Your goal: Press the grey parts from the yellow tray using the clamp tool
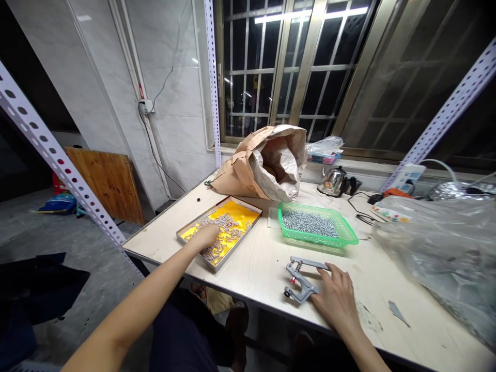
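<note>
My left hand [210, 235] reaches down into a shallow tray [240, 241] with a bright yellow bottom. Small silvery cylindrical metal pieces [233, 233] lie scattered there, and the hand touches them with fingers curled down; the fingertips are hidden. At the table's front edge, my right hand [338, 296] is closed round the handles of grey hand pliers [303, 288] with a spring and a small red part at the jaws. The pliers lie on their side on the tabletop. Behind them stands a green plastic basket [346, 238] full of similar small metal pieces.
A large open paper sack [248, 173] lies behind the tray. A metal kettle [332, 182], cables and a power strip [406, 178] stand at the back right. Clear plastic bags [437, 248] cover the right side. Perforated shelf posts [50, 150] flank the table.
</note>
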A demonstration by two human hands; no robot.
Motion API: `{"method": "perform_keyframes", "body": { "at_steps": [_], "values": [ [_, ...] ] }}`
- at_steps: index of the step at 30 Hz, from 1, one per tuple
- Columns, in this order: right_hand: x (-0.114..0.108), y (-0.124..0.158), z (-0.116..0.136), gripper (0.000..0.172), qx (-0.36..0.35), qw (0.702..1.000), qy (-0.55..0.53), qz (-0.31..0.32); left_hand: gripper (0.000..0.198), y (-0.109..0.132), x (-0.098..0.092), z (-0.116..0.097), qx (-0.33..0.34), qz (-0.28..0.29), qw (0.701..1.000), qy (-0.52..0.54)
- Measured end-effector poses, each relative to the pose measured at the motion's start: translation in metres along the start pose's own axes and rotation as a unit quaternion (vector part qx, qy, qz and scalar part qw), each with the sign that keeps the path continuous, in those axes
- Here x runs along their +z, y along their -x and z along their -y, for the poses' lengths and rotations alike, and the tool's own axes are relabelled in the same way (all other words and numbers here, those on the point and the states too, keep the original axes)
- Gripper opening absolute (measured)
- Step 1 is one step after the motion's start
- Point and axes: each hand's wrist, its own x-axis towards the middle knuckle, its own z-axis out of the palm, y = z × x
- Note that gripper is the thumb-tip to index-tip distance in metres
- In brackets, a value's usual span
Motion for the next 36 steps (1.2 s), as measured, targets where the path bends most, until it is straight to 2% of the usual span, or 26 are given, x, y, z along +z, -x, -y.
{"method": "perform_keyframes", "body": {
  "at_steps": [3, 5, 6, 8, 10, 13, 15, 18, 20, 23, 30, 36],
  "values": [
    [-0.008, -0.002, 0.005, 0.048, -0.013, 0.999, 0.015, -0.027, 0.017, 0.011, -0.004, -0.011, 0.006, -0.064, 0.996, 0.056],
    [-0.016, -0.005, 0.009, 0.047, -0.017, 0.999, 0.020, -0.036, 0.014, 0.023, 0.001, -0.030, 0.023, -0.111, 0.975, 0.192],
    [-0.021, -0.008, 0.012, 0.046, -0.019, 0.999, 0.020, -0.035, 0.013, 0.029, 0.008, -0.043, 0.034, -0.122, 0.952, 0.279],
    [-0.031, -0.014, 0.016, 0.042, -0.022, 0.999, 0.019, -0.020, 0.013, 0.044, 0.027, -0.074, 0.047, -0.098, 0.896, 0.430],
    [-0.039, -0.022, 0.018, 0.041, -0.032, 0.999, 0.022, -0.011, 0.012, 0.057, 0.050, -0.107, 0.037, -0.048, 0.851, 0.522],
    [-0.046, -0.030, 0.018, 0.047, -0.066, 0.997, 0.032, -0.002, 0.011, 0.069, 0.080, -0.147, 0.019, -0.011, 0.812, 0.584],
    [-0.047, -0.032, 0.018, 0.051, -0.089, 0.995, 0.038, -0.002, 0.015, 0.071, 0.094, -0.163, 0.014, -0.011, 0.786, 0.617],
    [-0.046, -0.032, 0.017, 0.053, -0.096, 0.995, 0.039, -0.009, 0.034, 0.072, 0.105, -0.173, 0.015, -0.006, 0.752, 0.659],
    [-0.046, -0.030, 0.018, 0.055, -0.086, 0.996, 0.037, -0.006, 0.047, 0.073, 0.109, -0.174, 0.023, -0.002, 0.752, 0.659],
    [-0.045, -0.029, 0.020, 0.058, -0.063, 0.997, 0.037, 0.004, 0.056, 0.075, 0.111, -0.172, 0.038, 0.013, 0.773, 0.633],
    [-0.044, -0.025, 0.024, 0.063, -0.025, 0.999, 0.047, -0.001, 0.063, 0.077, 0.106, -0.173, 0.104, 0.016, 0.842, 0.529],
    [-0.043, -0.025, 0.024, 0.064, -0.028, 0.998, 0.060, 0.005, 0.070, 0.068, 0.094, -0.167, 0.150, 0.030, 0.864, 0.479]
  ]
}}
